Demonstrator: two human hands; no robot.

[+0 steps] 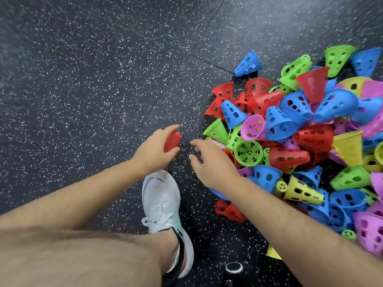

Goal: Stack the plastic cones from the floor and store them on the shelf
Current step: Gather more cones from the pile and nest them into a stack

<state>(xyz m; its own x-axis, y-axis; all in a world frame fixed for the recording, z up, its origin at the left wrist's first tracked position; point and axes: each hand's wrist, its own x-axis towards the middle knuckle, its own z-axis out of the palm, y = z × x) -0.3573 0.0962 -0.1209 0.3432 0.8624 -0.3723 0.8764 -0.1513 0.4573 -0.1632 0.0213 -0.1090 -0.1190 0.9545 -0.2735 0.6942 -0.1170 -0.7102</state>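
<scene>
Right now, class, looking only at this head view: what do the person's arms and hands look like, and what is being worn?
Both arms are bare to the picture's edge, with no sleeves. The left hand and right hand wear no gloves, rings, watch or bands. Visible clothing: a white lace-up sneaker with dark trim, on a bare leg.

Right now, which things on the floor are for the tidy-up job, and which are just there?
For the job:
- red perforated plastic cone held in the left hand
- heap of red, blue, green, yellow and pink plastic cones
- empty right hand

Just there:
- white lace-up trainer
- speckled black rubber floor
- small black round thing with a white ring
</scene>
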